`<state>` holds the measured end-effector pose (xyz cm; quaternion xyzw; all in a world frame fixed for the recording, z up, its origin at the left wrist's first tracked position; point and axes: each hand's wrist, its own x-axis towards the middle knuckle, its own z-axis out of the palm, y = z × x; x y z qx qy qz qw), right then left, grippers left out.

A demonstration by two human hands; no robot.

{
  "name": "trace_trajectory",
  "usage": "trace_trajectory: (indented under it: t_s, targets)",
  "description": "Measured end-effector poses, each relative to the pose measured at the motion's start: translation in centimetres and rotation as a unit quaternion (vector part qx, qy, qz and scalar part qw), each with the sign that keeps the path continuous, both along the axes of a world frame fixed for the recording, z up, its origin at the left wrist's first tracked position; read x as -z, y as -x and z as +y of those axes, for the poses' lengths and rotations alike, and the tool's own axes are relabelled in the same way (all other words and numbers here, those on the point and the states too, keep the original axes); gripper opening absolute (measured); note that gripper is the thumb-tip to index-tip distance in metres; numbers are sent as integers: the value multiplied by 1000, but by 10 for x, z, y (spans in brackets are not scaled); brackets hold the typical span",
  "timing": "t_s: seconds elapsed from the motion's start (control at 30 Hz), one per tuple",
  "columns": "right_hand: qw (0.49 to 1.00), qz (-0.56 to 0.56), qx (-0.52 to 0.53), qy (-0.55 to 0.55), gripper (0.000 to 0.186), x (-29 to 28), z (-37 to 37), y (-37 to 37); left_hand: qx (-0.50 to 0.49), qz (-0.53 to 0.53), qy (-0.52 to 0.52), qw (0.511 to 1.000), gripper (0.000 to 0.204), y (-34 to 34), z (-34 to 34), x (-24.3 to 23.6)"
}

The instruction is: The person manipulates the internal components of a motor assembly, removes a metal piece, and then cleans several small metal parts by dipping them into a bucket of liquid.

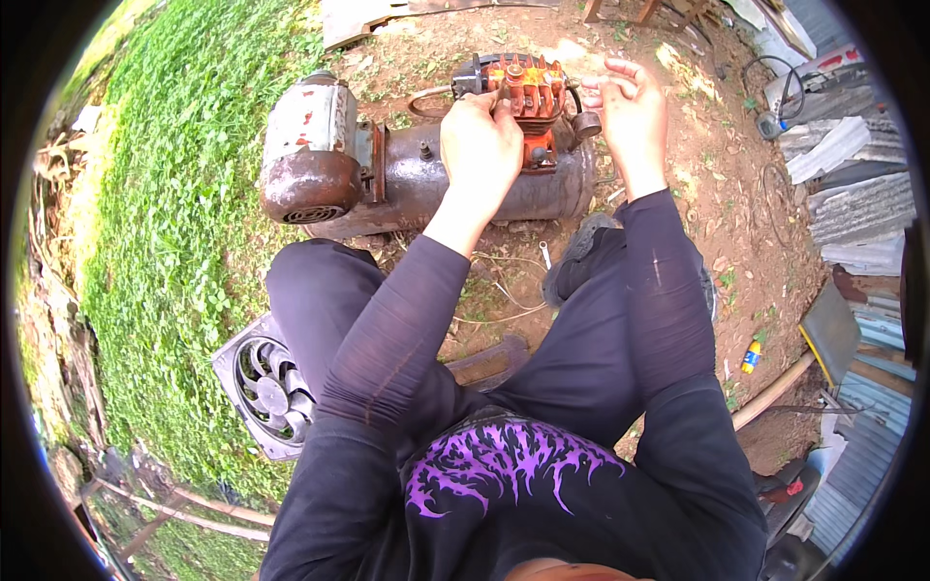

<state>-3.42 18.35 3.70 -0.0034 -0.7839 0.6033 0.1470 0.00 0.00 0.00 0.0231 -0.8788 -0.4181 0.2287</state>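
Note:
A rusty air compressor has a brown horizontal tank [411,174], an orange-red finned pump head [533,97] and a grey-and-brown motor [302,155] at its left end. My left hand [480,145] is at the front left of the pump head, fingers closed round a small dark piece that I cannot make out. My right hand [632,126] is raised just right of the pump, beside a dark curved pipe [574,99], fingers apart and loosely bent, with nothing visible in them.
A square fan [273,395] lies by my left knee on grass. A wrench [544,256], thin wire [497,312] and yellow bottle [751,356] lie on the dirt. Corrugated sheets [852,203], a hose and a wooden pole [775,390] are at the right.

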Motion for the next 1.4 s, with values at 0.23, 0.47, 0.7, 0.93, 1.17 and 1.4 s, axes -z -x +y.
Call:
trace_trajectory:
  t_s: [0.23,0.47,0.7,0.93,1.17,1.4]
  targets:
    - [1000,-4,-7,-16,30,1,6,16,-26,92,116,989,17,2,13,3]
    - [997,10,14,-77,32,21,6,34,2,59,177,982,14,-3,7,-5]
    - [983,-31,14,-179,29,23,10,39,-13,51,136,989,13,-28,-10,-15]
    - [984,-24,7,-177,29,37,20,41,-4,87,66,994,13,3,16,-17]
    - [989,-46,6,-142,30,49,36,47,4,-21,32,999,13,-45,9,1]
    - [989,-45,-21,-140,31,39,29,42,-38,147,-93,984,12,-27,6,-10]
